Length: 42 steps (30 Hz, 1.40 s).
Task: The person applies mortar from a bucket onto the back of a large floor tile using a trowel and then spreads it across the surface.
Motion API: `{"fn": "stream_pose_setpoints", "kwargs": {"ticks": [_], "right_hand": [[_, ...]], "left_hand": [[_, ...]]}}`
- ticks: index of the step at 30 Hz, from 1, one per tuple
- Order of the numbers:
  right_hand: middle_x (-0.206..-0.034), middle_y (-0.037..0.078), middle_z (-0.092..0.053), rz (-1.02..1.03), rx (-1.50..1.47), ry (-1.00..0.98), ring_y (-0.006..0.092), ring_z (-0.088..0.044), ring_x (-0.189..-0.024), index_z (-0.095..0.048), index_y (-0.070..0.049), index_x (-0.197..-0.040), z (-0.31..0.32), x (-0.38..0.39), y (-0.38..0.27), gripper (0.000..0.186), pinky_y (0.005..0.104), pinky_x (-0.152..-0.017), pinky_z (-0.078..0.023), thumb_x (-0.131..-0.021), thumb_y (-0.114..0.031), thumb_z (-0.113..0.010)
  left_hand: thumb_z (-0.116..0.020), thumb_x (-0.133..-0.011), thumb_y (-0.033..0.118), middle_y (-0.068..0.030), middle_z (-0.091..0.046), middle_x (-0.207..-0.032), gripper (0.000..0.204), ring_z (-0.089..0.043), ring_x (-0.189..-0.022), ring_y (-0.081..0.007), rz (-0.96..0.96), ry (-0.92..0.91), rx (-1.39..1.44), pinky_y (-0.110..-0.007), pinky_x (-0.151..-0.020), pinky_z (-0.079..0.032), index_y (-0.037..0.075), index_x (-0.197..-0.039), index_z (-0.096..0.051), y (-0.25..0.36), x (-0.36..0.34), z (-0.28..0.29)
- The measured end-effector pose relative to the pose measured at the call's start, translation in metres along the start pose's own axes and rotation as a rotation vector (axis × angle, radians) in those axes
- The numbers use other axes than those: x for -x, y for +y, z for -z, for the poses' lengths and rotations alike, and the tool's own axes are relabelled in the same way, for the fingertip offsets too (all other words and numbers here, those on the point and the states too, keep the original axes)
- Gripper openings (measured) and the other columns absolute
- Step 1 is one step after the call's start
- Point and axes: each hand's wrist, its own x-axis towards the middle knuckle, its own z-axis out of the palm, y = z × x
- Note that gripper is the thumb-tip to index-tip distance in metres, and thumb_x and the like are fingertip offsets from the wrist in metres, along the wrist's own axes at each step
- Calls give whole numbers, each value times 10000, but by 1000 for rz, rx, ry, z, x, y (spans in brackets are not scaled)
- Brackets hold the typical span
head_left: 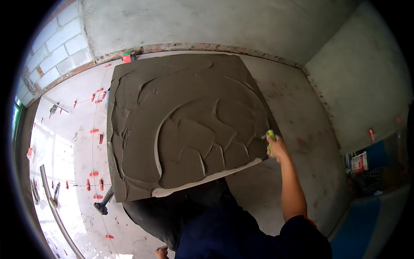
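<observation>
A large tile (pixel 207 176) lies raised above the floor in front of my legs, its patterned underside showing along the near edge. Grey mortar (pixel 194 116) covers nearly all of it, with curved ridges and sweep marks. My right hand (pixel 278 148) is closed round the yellow-green handle of a trowel (pixel 271 134) at the tile's right edge. Little of the trowel's blade can be made out. Low in the view, beside my leg, my left hand (pixel 161 252) shows only in part, away from the tile; its fingers are mostly hidden.
Laid floor tiles (pixel 77 151) with red leveling clips (pixel 94 131) stretch to the left. A dark-handled tool (pixel 101 208) pokes out by the near left corner. A curved grey tube (pixel 54 207) lies further left. A red tape measure (pixel 127 57) sits behind; a white bucket (pixel 359 163) stands right.
</observation>
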Motion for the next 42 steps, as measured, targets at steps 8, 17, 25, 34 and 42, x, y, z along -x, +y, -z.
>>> {"fn": "stream_pose_setpoints", "kwargs": {"ticks": [8,17,25,34,42], "right_hand": [[-684,89,-562,103,47,-367,169,-555,-496,-478,0,-1035,-108,118,10,471,314,-446,-469,-873,-441,-516],[-818,257,-610,334,571,12,413,-602,-779,-469,34,-1096,-42,84,36,463,484,-674,-469,-884,-377,-477],[-568,31,-462,57,-273,103,115,-464,-421,-463,-59,-962,11,-4,35,232,295,-352,-376,-906,-281,-505],[-642,37,-482,76,-607,-338,144,-505,-479,-425,-96,-942,-142,-105,-68,230,314,-397,-442,-905,-313,-490],[-659,50,-488,207,-291,-877,132,-514,-510,-412,-54,-969,-329,27,-122,272,287,-424,-431,-899,-300,-504]], "left_hand": [[-578,-812,202,-163,-631,-957,387,-599,-862,-267,-171,7,-74,-374,-720,-498,-12,-1131,-534,85,-23,-1],[-576,-819,204,-129,-627,-847,319,-585,-731,-211,-384,74,4,-312,-587,-477,-19,-1047,-562,132,-10,-1],[-568,-835,238,-109,-613,-790,263,-605,-689,-206,-146,10,-66,-300,-540,-470,-4,-939,-551,90,-12,-1],[-573,-816,204,-90,-615,-788,240,-604,-666,-191,-274,119,105,-279,-556,-447,-14,-916,-578,104,31,-20],[-609,-809,207,-105,-620,-780,213,-632,-671,-222,-76,165,206,-308,-529,-488,21,-902,-566,35,40,-3]]}}
